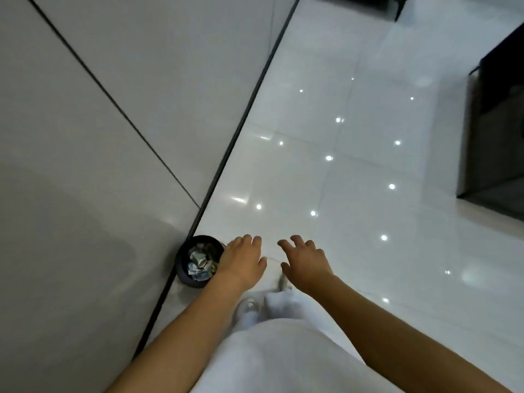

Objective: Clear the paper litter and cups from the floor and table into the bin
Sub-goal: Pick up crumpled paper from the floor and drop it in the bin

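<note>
A small round black bin (pixel 183 268) stands on the glossy white floor against the wall's dark base strip. Crumpled paper (pixel 201 262) fills it. My left hand (pixel 243 258) hovers palm down just right of the bin's rim, fingers relaxed, holding nothing. My right hand (pixel 304 259) is stretched out beside it over the floor, fingers spread and empty. Below the hands I see my white trousers and shoes. No cups or loose litter show on the floor in this view.
A grey panelled wall (pixel 99 137) fills the left half. A dark cabinet or table (pixel 499 131) stands at the right edge, another dark piece of furniture (pixel 368 1) at the top. White floor tiles (pixel 340 165) with light reflections stretch ahead.
</note>
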A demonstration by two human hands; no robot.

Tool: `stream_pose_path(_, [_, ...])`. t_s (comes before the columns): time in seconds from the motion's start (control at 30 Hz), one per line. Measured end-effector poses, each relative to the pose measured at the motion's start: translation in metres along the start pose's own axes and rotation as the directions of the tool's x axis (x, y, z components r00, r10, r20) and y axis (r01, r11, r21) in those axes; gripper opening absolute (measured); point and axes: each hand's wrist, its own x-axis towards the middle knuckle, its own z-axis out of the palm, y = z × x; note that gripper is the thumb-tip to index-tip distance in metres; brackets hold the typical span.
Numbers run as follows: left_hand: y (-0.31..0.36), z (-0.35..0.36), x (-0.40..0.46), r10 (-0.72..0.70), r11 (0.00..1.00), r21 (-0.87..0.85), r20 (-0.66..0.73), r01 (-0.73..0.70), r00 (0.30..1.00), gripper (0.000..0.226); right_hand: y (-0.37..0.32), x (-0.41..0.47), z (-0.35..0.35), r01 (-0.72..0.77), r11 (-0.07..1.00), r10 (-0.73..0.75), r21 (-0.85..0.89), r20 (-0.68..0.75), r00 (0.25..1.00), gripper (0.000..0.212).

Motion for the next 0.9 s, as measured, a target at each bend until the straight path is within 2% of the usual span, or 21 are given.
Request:
stream_pose_path(0.17, [0.057, -0.007, 0.005, 0.165, 0.972, 0.151, 0.116, -0.182, 0.979, 0.045, 0.056, -0.054, 0.009, -0.207, 0.963, 0.213, 0.173, -0.019, 0.977, 0.053])
stream_pose_path(0.33, [0.139, -0.011, 0.032, 0.292, 0.899, 0.271, 0.212, -0.343, 0.933, 0.048, 0.135, -0.096, 0.009, -0.365, 0.875, 0.398, 0.318, -0.046, 0.916, 0.053])
stream_pose_path(0.53, [0.285, -0.002, 0.071, 0.409, 0.794, 0.374, 0.253, -0.479, 0.877, 0.047, 0.264, -0.145, 0.01, -0.476, 0.767, 0.545, 0.43, -0.046, 0.837, 0.053])
stream_pose_path(0.9, [0.553, 0.036, 0.122, 0.545, 0.657, 0.382, 0.354, -0.65, 0.76, 0.043, 0.49, -0.235, 0.025, -0.612, 0.555, 0.73, 0.563, 0.024, 0.684, 0.053])
